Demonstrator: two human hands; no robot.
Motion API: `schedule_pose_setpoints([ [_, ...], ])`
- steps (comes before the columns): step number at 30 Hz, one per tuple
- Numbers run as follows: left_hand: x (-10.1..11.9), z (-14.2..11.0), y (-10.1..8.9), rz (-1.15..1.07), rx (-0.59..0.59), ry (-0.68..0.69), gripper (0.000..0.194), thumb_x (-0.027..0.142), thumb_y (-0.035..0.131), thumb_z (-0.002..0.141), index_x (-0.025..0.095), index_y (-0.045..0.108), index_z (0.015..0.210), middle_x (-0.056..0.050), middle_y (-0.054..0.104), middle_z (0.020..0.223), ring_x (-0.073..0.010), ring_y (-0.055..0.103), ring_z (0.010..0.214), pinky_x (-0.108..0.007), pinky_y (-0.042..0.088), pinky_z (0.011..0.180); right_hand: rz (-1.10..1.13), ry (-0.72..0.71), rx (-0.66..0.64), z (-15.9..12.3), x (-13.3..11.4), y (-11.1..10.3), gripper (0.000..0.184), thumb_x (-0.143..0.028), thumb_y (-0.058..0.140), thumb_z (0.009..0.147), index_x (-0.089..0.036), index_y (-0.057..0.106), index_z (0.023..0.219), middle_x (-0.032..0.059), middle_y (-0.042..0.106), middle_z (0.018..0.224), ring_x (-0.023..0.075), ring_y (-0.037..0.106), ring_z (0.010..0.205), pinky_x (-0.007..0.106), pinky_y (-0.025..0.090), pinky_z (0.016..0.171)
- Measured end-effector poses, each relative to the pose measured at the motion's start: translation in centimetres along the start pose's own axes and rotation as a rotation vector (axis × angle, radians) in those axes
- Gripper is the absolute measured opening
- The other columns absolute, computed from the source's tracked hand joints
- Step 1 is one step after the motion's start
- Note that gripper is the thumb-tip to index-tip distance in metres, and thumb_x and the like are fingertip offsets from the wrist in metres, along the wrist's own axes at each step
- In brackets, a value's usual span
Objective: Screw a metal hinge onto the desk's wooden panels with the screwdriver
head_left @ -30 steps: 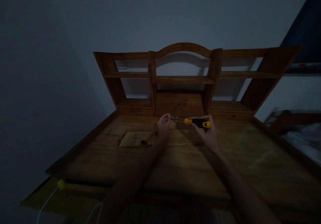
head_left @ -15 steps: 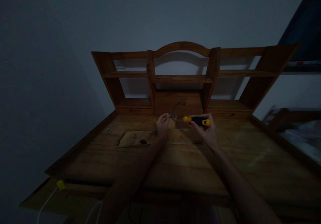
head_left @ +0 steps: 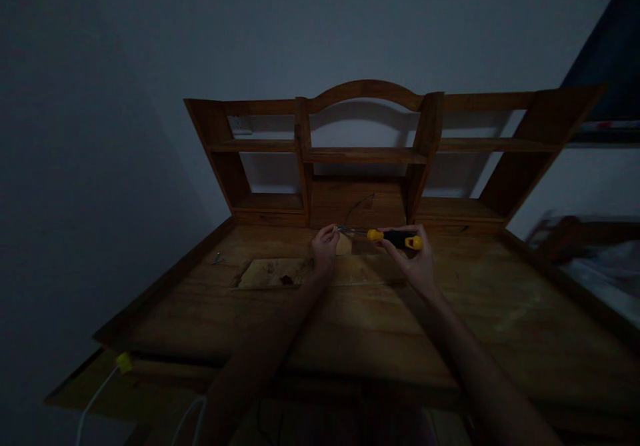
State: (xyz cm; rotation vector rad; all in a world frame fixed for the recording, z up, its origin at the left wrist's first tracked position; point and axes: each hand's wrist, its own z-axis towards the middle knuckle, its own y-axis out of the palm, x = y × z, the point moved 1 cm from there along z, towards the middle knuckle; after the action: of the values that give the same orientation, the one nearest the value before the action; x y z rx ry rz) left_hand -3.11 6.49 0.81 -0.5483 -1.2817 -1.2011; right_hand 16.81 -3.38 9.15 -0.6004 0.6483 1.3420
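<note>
In the head view, my right hand point(head_left: 421, 266) is closed around the yellow-and-black handle of a screwdriver point(head_left: 397, 238). The shaft points left, toward my left hand point(head_left: 325, 251). Between the fingers of that hand is a small shiny metal piece point(head_left: 341, 229), too small and dark to name. The screwdriver's tip is at or very near this piece; contact cannot be made out. Just behind and below lies a pale rounded piece point(head_left: 344, 245) at the desk surface. Both hands are above the wooden desk top point(head_left: 360, 326).
A wooden shelf unit point(head_left: 367, 157) stands at the back against the wall. A worn, peeled patch point(head_left: 270, 273) marks the desk near my left forearm. Small metal parts point(head_left: 217, 258) lie to the left. A yellow plug point(head_left: 124, 363) with a white cable is at the front left edge.
The camera view has shifted slightly. Both hands keep nearly the same pose, with the screwdriver still pointing at the small metal piece.
</note>
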Motion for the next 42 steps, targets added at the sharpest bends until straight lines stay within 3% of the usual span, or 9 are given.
schedule_pose_setpoints([
  [12,0.25,-0.19,0.13,-0.009,-0.020,-0.015,0.037,0.039,0.077,0.074,0.015,0.071,0.102,-0.011,0.075,0.089,-0.0200,0.071,0.083,-0.028,0.054,0.075,-0.004,-0.035,0.014,-0.08,-0.41,0.23,0.031,-0.026,0.075,0.080,-0.025,0.053,0.103,0.0069,0.071,0.106,0.0252,0.068,0.103,0.046,0.054,0.094],
  [32,0.27,-0.07,0.05,-0.026,0.018,-0.010,0.038,0.038,0.078,0.072,0.014,0.070,0.100,-0.011,0.074,0.089,-0.0202,0.071,0.081,-0.030,0.054,0.076,0.035,0.024,0.061,-0.22,-0.08,0.18,0.034,-0.031,0.076,0.079,-0.025,0.052,0.103,0.0066,0.070,0.106,0.0256,0.068,0.101,0.049,0.055,0.093],
  [42,0.74,-0.35,0.17,-0.036,-0.010,-0.022,0.038,0.039,0.078,0.072,0.014,0.071,0.100,-0.011,0.074,0.088,-0.0210,0.071,0.085,-0.032,0.055,0.080,0.004,0.023,0.027,-0.24,0.40,0.12,0.033,-0.032,0.076,0.079,-0.026,0.054,0.104,0.0063,0.070,0.109,0.0253,0.068,0.103,0.049,0.054,0.095],
])
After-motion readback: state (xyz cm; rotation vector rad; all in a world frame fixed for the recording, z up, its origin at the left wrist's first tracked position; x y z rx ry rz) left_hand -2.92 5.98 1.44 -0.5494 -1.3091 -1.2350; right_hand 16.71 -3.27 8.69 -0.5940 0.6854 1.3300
